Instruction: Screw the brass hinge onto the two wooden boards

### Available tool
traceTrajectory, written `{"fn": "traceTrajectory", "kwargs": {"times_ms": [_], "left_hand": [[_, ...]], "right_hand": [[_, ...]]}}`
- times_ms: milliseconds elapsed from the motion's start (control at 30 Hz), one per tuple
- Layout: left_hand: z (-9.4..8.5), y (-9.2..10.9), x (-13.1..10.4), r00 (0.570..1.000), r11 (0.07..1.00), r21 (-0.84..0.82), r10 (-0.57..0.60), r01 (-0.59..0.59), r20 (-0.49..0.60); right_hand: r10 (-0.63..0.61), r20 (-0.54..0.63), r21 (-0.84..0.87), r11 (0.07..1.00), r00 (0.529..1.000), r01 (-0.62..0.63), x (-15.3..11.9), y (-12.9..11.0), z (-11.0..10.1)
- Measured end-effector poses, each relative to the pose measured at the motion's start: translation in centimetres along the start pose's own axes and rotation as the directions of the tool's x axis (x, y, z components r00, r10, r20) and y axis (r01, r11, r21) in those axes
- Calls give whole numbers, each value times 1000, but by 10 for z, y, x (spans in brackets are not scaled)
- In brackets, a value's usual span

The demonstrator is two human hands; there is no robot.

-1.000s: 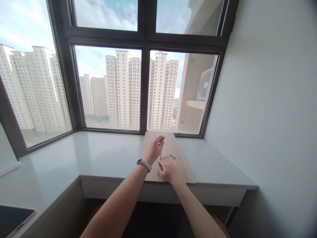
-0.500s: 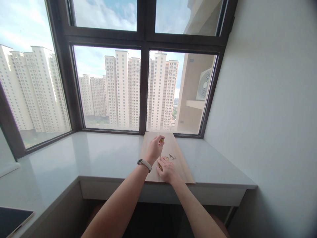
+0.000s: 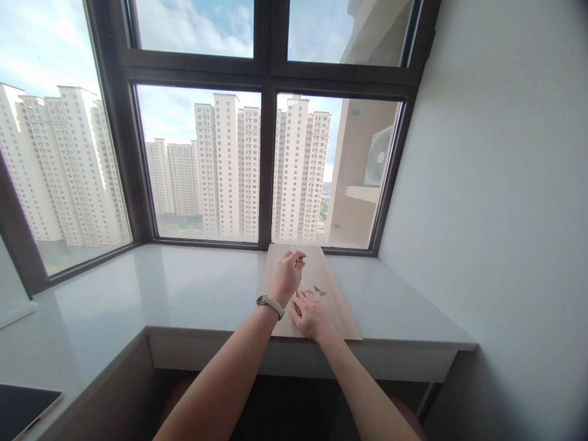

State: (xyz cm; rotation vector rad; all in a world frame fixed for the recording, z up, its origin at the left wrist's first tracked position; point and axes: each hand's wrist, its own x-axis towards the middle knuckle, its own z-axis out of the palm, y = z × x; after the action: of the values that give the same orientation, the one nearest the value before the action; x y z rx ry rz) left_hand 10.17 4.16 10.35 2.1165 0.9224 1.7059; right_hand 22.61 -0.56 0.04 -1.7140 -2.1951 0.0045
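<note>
My left hand is closed around the yellow-and-black handle of a screwdriver. Its thin shaft points down towards a small gold-coloured metal piece, possibly a hinge. My right hand lies over that piece and presses it against a light wooden board, fingers wrapped on it. Where the tip meets the piece is hidden by my fingers. Just right of my hands, a few small screws lie loose on the board.
The board rests on a pale windowsill counter, reaching from the window to the front edge. A dark flat device sits at the lower left. A white wall rises on the right.
My left wrist has turned and shifted slightly to the right, with the screwdriver handle turning in my fingers. My right hand and the screws have stayed in place.
</note>
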Motion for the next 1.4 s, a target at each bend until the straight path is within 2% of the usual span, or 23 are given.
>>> {"fn": "traceTrajectory", "kwargs": {"times_ms": [500,800,1033,1200,1400], "left_hand": [[-2,2,1,1000,999,39,-28,28,10],[-11,12,2,999,1000,26,-10,9,33],[-4,4,3,1000,1000,8,-14,14,20],[-8,5,0,999,999,37,26,-27,30],[-9,5,1,1000,998,49,-26,25,13]], "right_hand": [[-10,-12,14,1000,1000,10,0,2,3],[-2,0,4,1000,1000,2,1,1,3],[-9,-8,8,1000,1000,9,0,2,3],[-21,-21,0,1000,1000,21,1,2,4],[-4,-17,5,1000,1000,4,1,2,4]]}}
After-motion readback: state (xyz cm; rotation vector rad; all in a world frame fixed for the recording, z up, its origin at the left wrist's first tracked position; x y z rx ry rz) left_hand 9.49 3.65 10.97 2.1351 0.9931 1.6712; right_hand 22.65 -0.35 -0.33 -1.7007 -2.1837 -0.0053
